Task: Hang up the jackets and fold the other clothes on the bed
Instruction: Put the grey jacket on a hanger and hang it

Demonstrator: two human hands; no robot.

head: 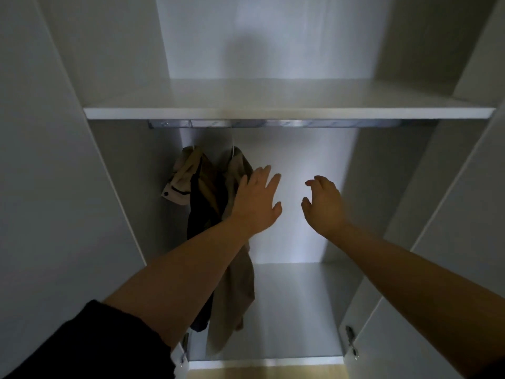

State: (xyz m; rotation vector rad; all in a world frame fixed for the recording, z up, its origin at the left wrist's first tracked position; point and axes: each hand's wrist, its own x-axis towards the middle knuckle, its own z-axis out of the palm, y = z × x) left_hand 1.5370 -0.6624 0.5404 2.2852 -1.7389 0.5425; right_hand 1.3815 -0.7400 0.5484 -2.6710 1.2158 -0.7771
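Where the wardrobe point(382, 201) stands open, it holds one shelf point(273, 105) across the top and one metal rail point(273, 123) just beneath it. Nothing lies on the visible part of the shelf. Two jackets hang at the left end of the rail: a pale jacket point(181, 173) far left, with a buttoned cuff showing, and a tan jacket point(235, 291) just to its right, which reaches down close to the wardrobe's base. Dark cloth point(203, 214) shows between them; whether it is a lining or a garment of its own I cannot tell. Two white hooks point(232, 151) rise from the jackets toward the rail.

Both arms reach forward into the lower compartment. The left hand point(257, 201) is flat, fingers straight and spread, holding nothing; it lies over the right edge of the tan jacket, though whether it touches the cloth I cannot tell. The right hand point(325, 203) hangs in the air to the right, near the left hand but apart from it, its fingers loosely curled with nothing in them. A black sleeve point(95, 346) is pushed up the left arm; the right forearm is bare.

Two hinges show near the bottom, one left point(184, 348) and one right point(351, 340). A strip of wooden floor point(267, 373) lies nearest.
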